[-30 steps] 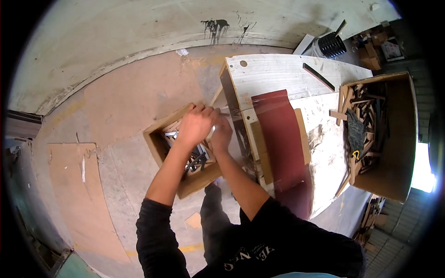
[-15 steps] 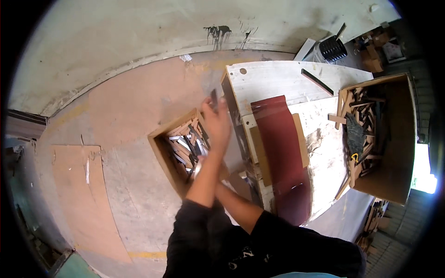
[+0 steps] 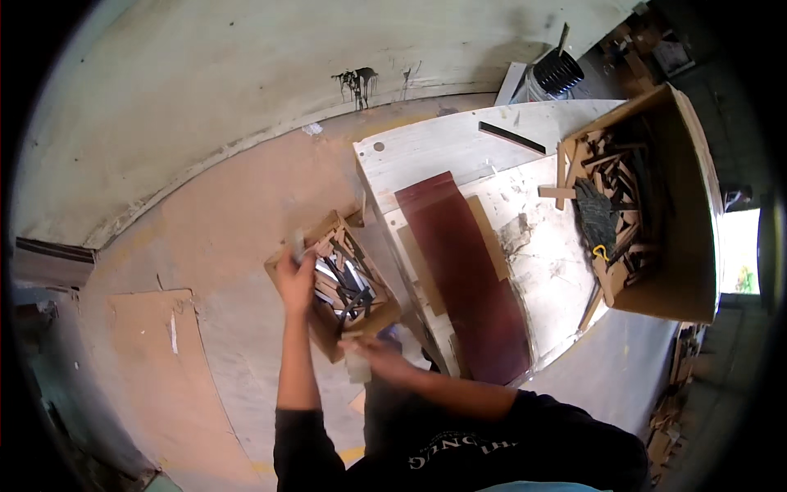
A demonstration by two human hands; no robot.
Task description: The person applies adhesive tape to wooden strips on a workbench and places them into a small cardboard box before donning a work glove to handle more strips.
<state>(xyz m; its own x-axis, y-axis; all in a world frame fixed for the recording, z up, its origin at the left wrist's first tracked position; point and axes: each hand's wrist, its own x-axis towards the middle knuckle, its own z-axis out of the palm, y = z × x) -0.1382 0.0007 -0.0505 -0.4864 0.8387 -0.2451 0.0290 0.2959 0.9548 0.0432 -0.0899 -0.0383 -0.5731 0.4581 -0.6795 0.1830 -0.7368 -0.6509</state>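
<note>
My left hand (image 3: 295, 283), fingers curled, is over the far left side of a small open cardboard box (image 3: 325, 344) on my left. A short pale blur shows at its fingertips; I cannot make out what it is. Inside the box lie many loose thin strips (image 3: 348, 283), dark, white and brown. By the box's near corner my right hand (image 3: 381, 358) is closed and smeared by motion, on a pale, roughly rectangular piece (image 3: 357, 368). My forearms are apart.
To the right stands a white-topped table (image 3: 443, 139) with a dark red panel (image 3: 463, 279) on brown board and a black strip (image 3: 512, 138). A large cardboard box (image 3: 697, 189) there holds wood offcuts and a dark glove (image 3: 594, 211). A cardboard sheet (image 3: 168, 353) lies on the floor.
My crossed forearms have come apart: the left hand moved left and down, the right hand toward the near corner. The dark strip in my left hand no longer shows. The view shifted.
</note>
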